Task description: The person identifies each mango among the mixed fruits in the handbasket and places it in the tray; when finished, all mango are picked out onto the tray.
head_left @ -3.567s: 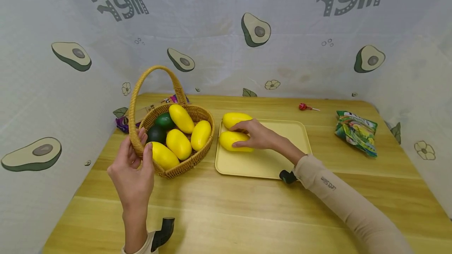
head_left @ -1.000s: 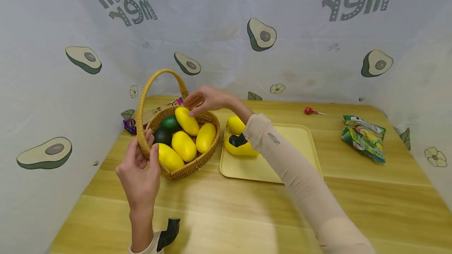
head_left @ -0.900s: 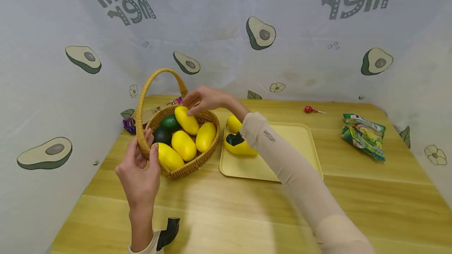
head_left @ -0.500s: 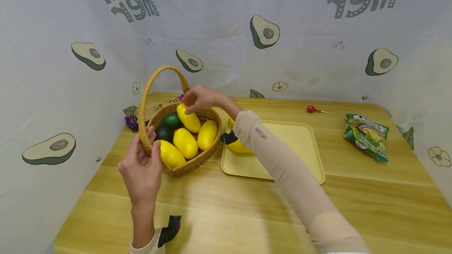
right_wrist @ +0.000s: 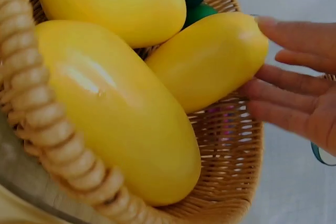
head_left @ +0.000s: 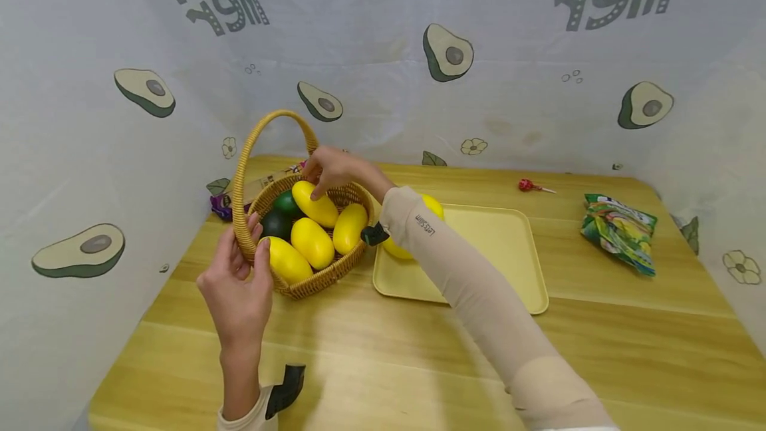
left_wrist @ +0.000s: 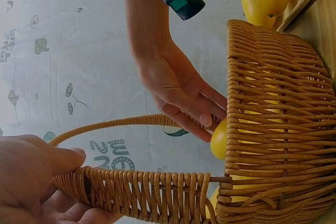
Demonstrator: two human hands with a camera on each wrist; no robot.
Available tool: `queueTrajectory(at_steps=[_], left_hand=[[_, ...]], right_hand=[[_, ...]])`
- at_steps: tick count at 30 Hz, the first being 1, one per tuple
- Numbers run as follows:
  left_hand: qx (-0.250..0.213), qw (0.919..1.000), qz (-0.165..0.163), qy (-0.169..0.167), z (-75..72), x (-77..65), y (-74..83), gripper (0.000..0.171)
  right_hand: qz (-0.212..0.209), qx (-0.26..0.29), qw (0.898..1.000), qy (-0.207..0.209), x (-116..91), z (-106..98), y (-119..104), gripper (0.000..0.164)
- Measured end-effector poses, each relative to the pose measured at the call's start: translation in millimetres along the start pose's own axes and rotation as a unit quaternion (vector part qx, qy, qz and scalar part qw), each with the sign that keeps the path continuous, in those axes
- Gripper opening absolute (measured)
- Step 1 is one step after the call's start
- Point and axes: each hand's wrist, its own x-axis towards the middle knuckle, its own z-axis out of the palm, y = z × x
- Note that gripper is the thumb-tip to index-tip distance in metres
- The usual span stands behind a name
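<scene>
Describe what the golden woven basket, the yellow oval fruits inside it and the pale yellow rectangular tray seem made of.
Golden woven basket: wicker or imitation, satin; interlaced strands show. Yellow oval fruits: perhaps plastic or coated foam, glossy; bright highlights. Pale yellow rectangular tray: likely plastic, possibly painted metal, matte; even colour.

Pale sheeting (head_left: 371, 38), avocado prints (head_left: 448, 53); wood-grain tabletop (head_left: 616, 344), soft glare (head_left: 365, 368)
</scene>
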Motion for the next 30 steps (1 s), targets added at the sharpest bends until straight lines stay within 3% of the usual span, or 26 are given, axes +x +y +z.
queueTrajectory(at_steps=[4, 9, 15, 21, 27, 30], left_hand=[[-0.003, 1.0000, -0.003, -0.003, 0.4, 0.0, 0.0, 0.040], [0.002, 1.0000, -0.004, 0.000, -0.4, -0.1, -0.4, 0.040], [0.003, 1.0000, 0.000, 0.002, -1.3, -0.6, -1.2, 0.040], [-0.003, 1.0000, -0.005, 0.000, -1.6, -1.6, -1.4, 0.040], [0.000, 1.0000, -0.006, -0.001, -1.0, -1.3, -1.3, 0.040], [0.002, 1.0000, -0.005, 0.000, -1.0, -1.6, -1.6, 0.040]], right_hand=[[0.037, 0.005, 0.999, -0.010, 3, 4, -1, 0.050], [0.036, 0.024, 0.999, -0.031, 6, 13, 1, 0.023], [0.044, 0.018, 0.999, -0.022, 3, 19, 5, 0.020], [0.030, 0.021, 0.999, -0.019, 3, 19, 7, 0.025], [0.030, 0.030, 0.999, -0.022, 2, 13, 4, 0.049], [0.022, 0.031, 0.999, -0.022, 0, 11, 3, 0.053]])
